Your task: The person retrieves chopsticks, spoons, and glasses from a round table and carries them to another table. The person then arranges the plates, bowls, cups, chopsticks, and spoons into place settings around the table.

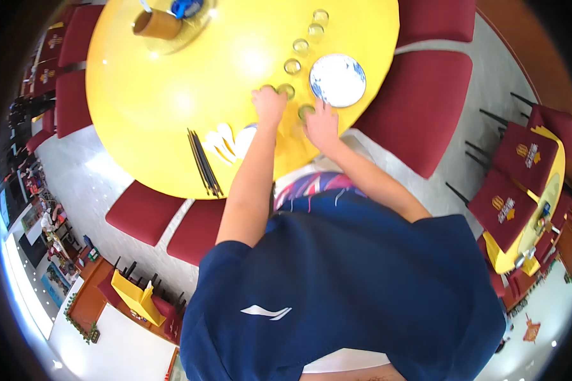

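On the yellow round table, my left hand (269, 105) is closed over a small glass whose rim barely shows behind the fingers. Another clear glass (286, 92) stands just right of those fingers. My right hand (322, 129) has its fingers on a greenish glass (306, 113), at the near side of a stack of blue-and-white plates (337, 80). Beyond the hands several small glasses stand in a row, the nearest one (292, 66) left of the plates. White spoons (221, 144) and black chopsticks (204, 163) lie left of my left forearm.
The yellow tabletop (140, 120) carries a brown container (157, 25) and a blue item (186, 7) at the far left. Dark red chairs surround it, one (426, 108) close on the right and another (146, 213) at the near left.
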`<state>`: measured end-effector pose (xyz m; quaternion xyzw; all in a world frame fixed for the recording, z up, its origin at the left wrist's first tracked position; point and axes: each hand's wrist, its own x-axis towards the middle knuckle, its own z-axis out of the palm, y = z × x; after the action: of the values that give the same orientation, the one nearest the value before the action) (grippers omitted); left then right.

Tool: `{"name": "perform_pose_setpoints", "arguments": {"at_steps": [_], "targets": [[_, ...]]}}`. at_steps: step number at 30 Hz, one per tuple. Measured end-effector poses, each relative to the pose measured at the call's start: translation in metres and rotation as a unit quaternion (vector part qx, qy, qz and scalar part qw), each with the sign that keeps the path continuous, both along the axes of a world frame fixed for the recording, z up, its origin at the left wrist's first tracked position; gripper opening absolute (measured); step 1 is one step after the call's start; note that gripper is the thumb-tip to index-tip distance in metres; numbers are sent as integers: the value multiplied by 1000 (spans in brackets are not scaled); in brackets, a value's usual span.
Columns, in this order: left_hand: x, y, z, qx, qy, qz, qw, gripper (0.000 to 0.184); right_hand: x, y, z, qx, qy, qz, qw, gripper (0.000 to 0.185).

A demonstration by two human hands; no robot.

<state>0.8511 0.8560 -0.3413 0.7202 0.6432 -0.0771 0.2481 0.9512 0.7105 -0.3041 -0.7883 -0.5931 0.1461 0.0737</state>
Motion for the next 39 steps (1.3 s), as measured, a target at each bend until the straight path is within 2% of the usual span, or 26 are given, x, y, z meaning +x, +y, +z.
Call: {"name": "perform_pose_setpoints", "arguments": {"at_steps": [1, 3, 5, 8, 10, 11, 13, 14, 16, 17, 19, 20, 22, 23, 24, 25, 26, 28, 29, 31, 32, 34, 35, 36, 38, 39], "targets": [[0, 1, -1, 19, -9, -22, 1000, 41, -1, 0, 0, 14, 0, -3, 1000, 25], [-6, -1, -12, 32, -61, 15, 998, 36, -5, -2, -22, -15, 48, -12, 999, 28], [-11, 3, -19, -4, -55, -4, 998, 36, -6, -2, -40, -32, 85, -5, 996, 28], [-15, 6, -1, 67, -64, -14, 996, 29, -3, 6, -42, -75, 107, 0, 991, 29], [-24, 16, 27, -178, -115, 62, 975, 22, -3, 8, -58, -95, 127, 2, 987, 28], [-32, 16, 35, -173, -117, 66, 976, 22, 1, 9, -60, -91, 125, 7, 988, 28], [-50, 15, 47, -221, -217, 141, 940, 22, 12, 12, -61, -83, 175, 84, 977, 22], [-58, 15, 57, -216, -218, 147, 940, 22, 19, 16, -61, -81, 175, 90, 977, 22], [-75, 9, 85, -266, -323, 139, 898, 21, 32, 15, -61, -87, 314, 134, 936, 20], [-81, 5, 102, -282, -332, 125, 892, 22, 39, 14, -58, -89, 316, 143, 934, 20], [-100, -13, 122, -292, -351, 118, 882, 20, 52, 23, -48, -129, 419, 202, 876, 22], [-109, -25, 132, -306, -371, 102, 871, 20, 56, 27, -41, -127, 419, 214, 873, 22], [-126, -67, 153, -349, -393, 83, 847, 19, 64, 21, -25, -232, 573, 162, 769, 24], [-140, -90, 151, -347, -357, 9, 867, 19, 69, 22, -6, -265, 570, 183, 756, 22], [-141, -118, 172, -379, -325, 11, 867, 18, 74, 19, 17, -300, 566, 201, 741, 20], [-136, -143, 201, -416, -373, 64, 827, 14, 79, 15, 33, -320, 574, 237, 715, 23], [-145, -172, 199, -396, -437, 17, 807, 13, 83, 10, 49, -342, 582, 270, 687, 26], [-147, -227, 223, -427, -461, 146, 764, 13, 84, 0, 95, -416, 601, 298, 614, 25], [-149, -250, 229, -423, -464, 152, 763, 13, 80, -7, 102, -421, 597, 302, 612, 25], [-152, -291, 238, -326, -523, 229, 753, 11, 68, -25, 115, -475, 619, 337, 527, 23], [-154, -300, 244, -320, -527, 235, 751, 11, 59, -26, 120, -480, 613, 343, 525, 23], [-157, -320, 256, -210, -479, 172, 835, 10, 34, -22, 131, -520, 542, 459, 476, 19], [-159, -330, 259, -255, -478, 207, 814, 11, 18, -15, 149, -543, 505, 494, 454, 20], [-162, -340, 253, -231, -494, 167, 821, 12, 2, -25, 143, -578, 486, 488, 438, 20], [-171, -353, 263, -313, -469, 172, 808, 15, -38, -33, 171, -578, 376, 590, 421, 21], [-177, -366, 260, -312, -474, 173, 805, 15, -58, -42, 177, -578, 346, 618, 404, 22]]}}
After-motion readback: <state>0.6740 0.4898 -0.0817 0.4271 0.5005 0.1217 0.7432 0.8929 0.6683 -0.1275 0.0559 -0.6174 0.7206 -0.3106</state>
